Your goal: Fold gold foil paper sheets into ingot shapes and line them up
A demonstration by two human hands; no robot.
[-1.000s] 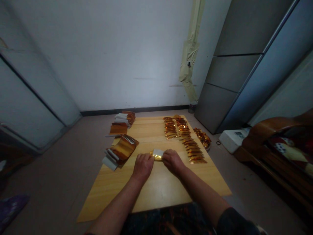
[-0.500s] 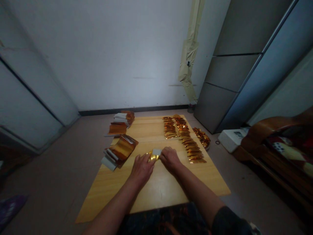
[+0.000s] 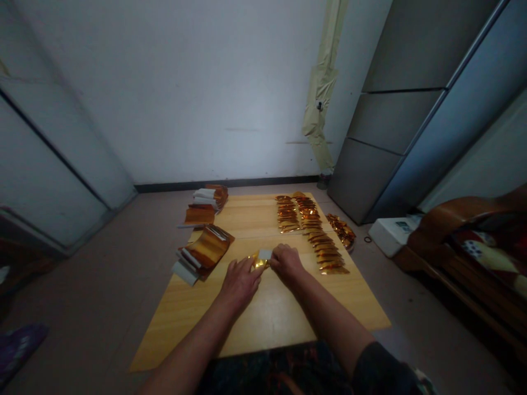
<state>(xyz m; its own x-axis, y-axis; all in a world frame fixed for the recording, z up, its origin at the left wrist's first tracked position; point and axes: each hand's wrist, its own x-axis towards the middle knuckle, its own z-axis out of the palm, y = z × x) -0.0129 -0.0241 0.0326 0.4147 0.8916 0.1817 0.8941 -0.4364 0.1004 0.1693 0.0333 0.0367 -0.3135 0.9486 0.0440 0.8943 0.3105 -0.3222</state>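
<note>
A small sheet of gold foil paper (image 3: 260,263), partly folded with a pale grey patch showing, lies on the wooden board (image 3: 272,323) between my hands. My left hand (image 3: 241,282) grips its left side, fingers bent over the edge. At its right end, my right hand (image 3: 287,261) pinches the paper with curled fingers; the fingertips are partly hidden. Left of my hands rests a fanned stack of gold paper sheets (image 3: 209,247) with grey backs. Folded gold paper pieces (image 3: 325,247) stand in overlapping rows to the right.
Another stack of sheets (image 3: 200,214) sits at the board's far left corner. Beyond the right edge, a container of shiny gold pieces (image 3: 341,230) stands on the floor. A white box (image 3: 391,236), a wooden seat (image 3: 440,247) and a grey refrigerator (image 3: 382,142) are on the right.
The view has shifted very slightly. Both hands stay on the gold paper in nearly the same place, with little visible movement of the fingers.
</note>
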